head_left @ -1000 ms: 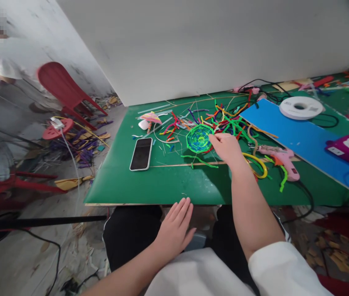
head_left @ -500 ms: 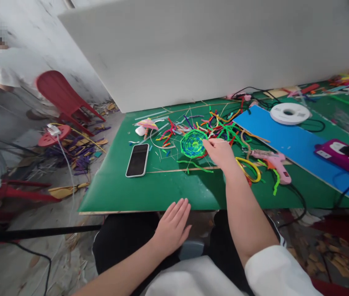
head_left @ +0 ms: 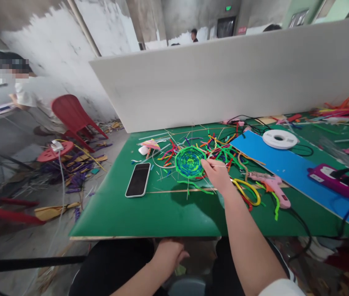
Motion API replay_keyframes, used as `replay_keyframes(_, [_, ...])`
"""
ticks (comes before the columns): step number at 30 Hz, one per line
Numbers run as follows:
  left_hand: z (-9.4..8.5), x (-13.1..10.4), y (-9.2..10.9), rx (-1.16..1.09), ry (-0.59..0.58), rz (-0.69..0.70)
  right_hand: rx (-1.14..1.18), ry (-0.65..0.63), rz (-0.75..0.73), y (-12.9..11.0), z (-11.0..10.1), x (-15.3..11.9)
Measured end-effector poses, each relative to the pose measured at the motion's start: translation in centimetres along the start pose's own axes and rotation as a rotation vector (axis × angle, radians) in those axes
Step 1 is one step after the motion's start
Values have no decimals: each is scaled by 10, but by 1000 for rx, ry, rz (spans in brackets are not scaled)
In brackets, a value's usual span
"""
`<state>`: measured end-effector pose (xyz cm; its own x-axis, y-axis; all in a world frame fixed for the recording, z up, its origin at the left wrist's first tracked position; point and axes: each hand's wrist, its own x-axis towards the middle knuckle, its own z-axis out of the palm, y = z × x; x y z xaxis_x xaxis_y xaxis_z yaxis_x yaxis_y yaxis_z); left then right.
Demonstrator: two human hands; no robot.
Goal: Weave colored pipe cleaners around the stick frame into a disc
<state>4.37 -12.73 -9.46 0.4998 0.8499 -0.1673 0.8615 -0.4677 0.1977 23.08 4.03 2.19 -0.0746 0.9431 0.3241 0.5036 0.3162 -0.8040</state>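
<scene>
My right hand (head_left: pixel 215 172) pinches the right edge of a round web-like disc (head_left: pixel 190 161) wound from green and blue pipe cleaners, with thin spokes sticking out around it. The disc is held over the green tabletop and casts a shadow there. A loose green pipe cleaner (head_left: pixel 199 188) shows just below it. My left hand (head_left: pixel 170 255) is low over my lap at the table's front edge; its thumb shows, but its other fingers are mostly hidden. Behind the disc lies a tangle of coloured pipe cleaners (head_left: pixel 224 152).
Left of the disc lie a phone (head_left: pixel 138 179) and a small pink-topped umbrella shape (head_left: pixel 150 144). To the right are yellow-handled scissors (head_left: pixel 250 191), a pink glue gun (head_left: pixel 271 185), a blue board (head_left: pixel 285 164), a white spool (head_left: pixel 280 139) and a purple power strip (head_left: pixel 336 179). A white partition (head_left: pixel 224 82) stands behind.
The camera has tilted up, showing more of the room beyond the partition. My left hand has drawn down from the table edge. My right hand still holds the disc.
</scene>
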Motion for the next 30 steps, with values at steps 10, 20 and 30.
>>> replay_keyframes(10, [-191,25,-74,-466,181,-223,92,-135,-18,-11,-5,-7])
replay_keyframes(20, [-168,85,-70,-676,437,-123,34,-255,-126,-19,12,-6])
replay_keyframes(30, [-174,48,-109,-725,54,91,-22,-279,-76,-14,22,-6])
